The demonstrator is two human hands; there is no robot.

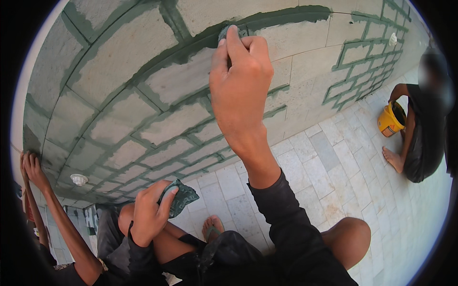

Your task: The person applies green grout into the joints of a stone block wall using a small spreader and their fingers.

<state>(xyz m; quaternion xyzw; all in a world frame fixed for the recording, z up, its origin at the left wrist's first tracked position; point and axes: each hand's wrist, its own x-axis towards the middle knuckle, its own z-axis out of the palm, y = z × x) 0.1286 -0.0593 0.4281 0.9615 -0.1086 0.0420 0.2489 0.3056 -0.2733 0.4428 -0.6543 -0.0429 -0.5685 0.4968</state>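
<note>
My right hand is raised against the pale block-tiled wall, its fingers pinched on a small piece smeared with dark green paste. The piece is mostly hidden by the fingers, so its kind is unclear. It touches a joint line where a band of green paste runs on to the right. Lower down, away from the wall, my left hand grips a dark green, paste-coated lump between thumb and fingers. Green paste fills many joints and overlaps the block edges; some joints at the right are bare.
At the right a person crouches with a yellow bucket. Another person's hands reach the wall at far left. White round fittings stick out of the wall. Pale pavers cover the floor around my knees.
</note>
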